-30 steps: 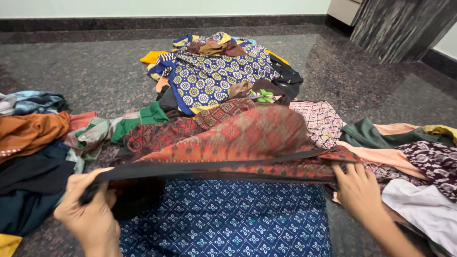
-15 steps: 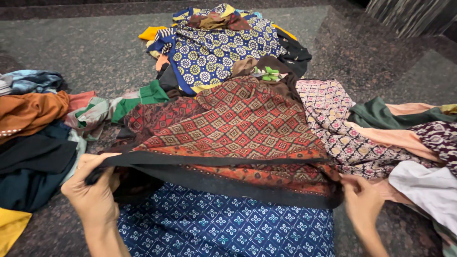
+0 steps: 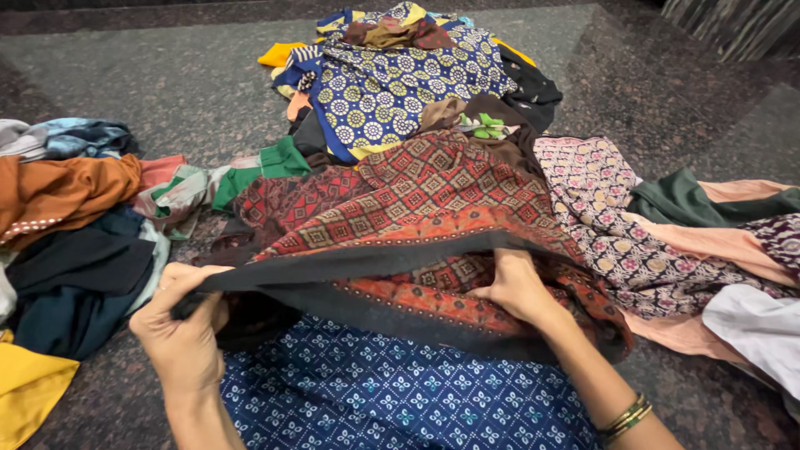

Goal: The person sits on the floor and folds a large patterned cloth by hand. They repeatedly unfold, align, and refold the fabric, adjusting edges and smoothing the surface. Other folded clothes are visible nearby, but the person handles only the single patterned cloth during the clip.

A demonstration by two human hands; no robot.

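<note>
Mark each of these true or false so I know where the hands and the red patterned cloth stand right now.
1. The left hand grips the dark border of the red patterned cloth. True.
2. The right hand hangs in the air, clear of the cloth. False: it rests on the red cloth, fingers tucked under its dark edge.
3. A blue cloth with small white motifs lies under the red one, nearest the camera. True.
4. The yellow cloth lies at far right. False: it lies at lower left.
5. Bangles show on the right wrist. True.
</note>
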